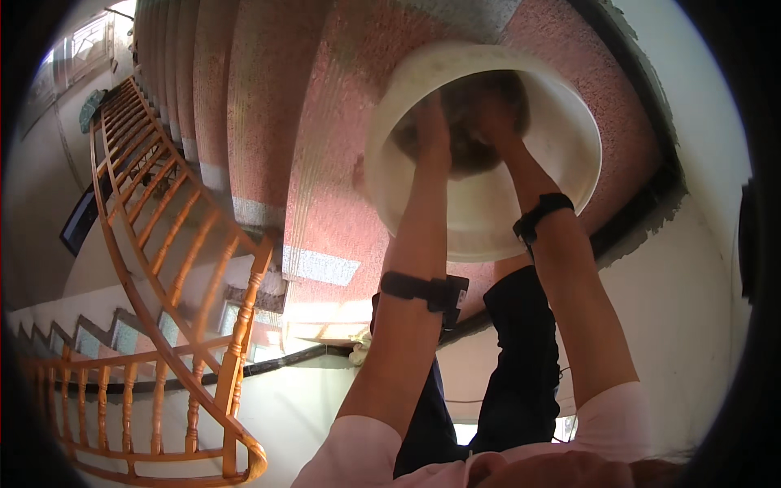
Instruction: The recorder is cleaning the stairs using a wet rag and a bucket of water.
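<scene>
A white plastic basin or tub (537, 189) stands on the reddish speckled landing in front of me. Inside it lies a dark, blurred mass (473, 160), possibly wet cloth or murky water; I cannot tell which. My left hand (432, 125) reaches in at the left of this mass. Beside it, my right hand (491, 119) is also down in the basin, at the dark mass. Shadow and blur hide the fingers of both hands. A black strap (421, 290) circles my left forearm, and another black strap (546, 213) circles my right forearm.
Speckled stair steps (256, 122) run along the left of the landing. A turned-wood banister (244, 317) borders the stairwell at the left. The white wall (689, 244) with its black skirting (665, 183) closes off the right. My dark-trousered legs (518, 341) are below the basin.
</scene>
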The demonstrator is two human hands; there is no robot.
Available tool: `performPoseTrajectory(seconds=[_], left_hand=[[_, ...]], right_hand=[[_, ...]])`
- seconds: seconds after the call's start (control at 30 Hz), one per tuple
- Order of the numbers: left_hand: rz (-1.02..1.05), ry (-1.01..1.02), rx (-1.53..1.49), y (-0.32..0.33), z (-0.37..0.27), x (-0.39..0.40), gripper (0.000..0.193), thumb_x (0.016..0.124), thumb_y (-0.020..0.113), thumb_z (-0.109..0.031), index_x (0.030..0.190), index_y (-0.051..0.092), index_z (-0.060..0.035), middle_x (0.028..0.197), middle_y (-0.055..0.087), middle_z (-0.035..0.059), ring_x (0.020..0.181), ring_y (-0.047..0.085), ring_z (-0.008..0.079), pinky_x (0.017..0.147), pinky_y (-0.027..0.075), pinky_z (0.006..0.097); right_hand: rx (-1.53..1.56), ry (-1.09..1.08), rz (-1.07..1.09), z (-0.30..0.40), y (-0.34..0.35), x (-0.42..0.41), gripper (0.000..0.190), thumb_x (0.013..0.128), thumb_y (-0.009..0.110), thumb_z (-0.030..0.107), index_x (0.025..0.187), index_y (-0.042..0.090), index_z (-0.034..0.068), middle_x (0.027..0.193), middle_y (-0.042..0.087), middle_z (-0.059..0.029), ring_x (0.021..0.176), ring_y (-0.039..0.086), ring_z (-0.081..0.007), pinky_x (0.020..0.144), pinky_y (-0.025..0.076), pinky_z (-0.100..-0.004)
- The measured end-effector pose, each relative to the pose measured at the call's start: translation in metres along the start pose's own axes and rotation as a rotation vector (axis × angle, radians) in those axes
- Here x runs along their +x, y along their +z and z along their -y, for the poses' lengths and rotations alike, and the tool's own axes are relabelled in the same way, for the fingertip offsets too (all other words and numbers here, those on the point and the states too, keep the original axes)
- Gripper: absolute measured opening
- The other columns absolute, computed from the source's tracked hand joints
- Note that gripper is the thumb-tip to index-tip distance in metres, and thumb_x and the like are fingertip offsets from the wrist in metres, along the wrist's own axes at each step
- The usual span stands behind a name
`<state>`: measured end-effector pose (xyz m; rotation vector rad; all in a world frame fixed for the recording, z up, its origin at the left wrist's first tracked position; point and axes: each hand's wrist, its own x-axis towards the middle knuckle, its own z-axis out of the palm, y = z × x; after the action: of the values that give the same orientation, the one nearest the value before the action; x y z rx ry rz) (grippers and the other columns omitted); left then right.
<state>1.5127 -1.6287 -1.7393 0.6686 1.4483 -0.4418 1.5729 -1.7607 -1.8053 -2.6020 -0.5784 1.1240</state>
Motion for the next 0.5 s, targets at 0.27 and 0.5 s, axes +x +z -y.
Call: performPoseTrajectory(seconds=[0.27,0.5], left_hand=[[-0.057,0.042,-0.256,0.006,0.032,-0.015,0.086,0.08,0.064,-0.058,0.147,0.024,-0.0204,0.143,0.036,0.006,0.132,0.032,0.0242,0.098,0.038,0.0505],[0.317,-0.025,-0.478,-0.054,0.032,-0.017,0.057,0.087,0.058,-0.05,0.127,0.051,-0.0091,0.116,0.059,0.0085,0.105,0.058,0.0243,0.089,0.05,0.0381]], right_hand=[[0.457,0.188,-0.044,0.021,0.006,-0.03,0.067,0.073,0.068,0.031,0.128,0.046,0.0,0.124,0.051,-0.0301,0.115,0.051,-0.044,0.098,0.043,-0.0456],[0.927,0.147,-0.033,0.138,-0.074,-0.162,0.047,0.07,0.072,0.017,0.113,0.055,0.005,0.091,0.064,-0.0193,0.081,0.066,-0.0305,0.071,0.051,-0.0378]])
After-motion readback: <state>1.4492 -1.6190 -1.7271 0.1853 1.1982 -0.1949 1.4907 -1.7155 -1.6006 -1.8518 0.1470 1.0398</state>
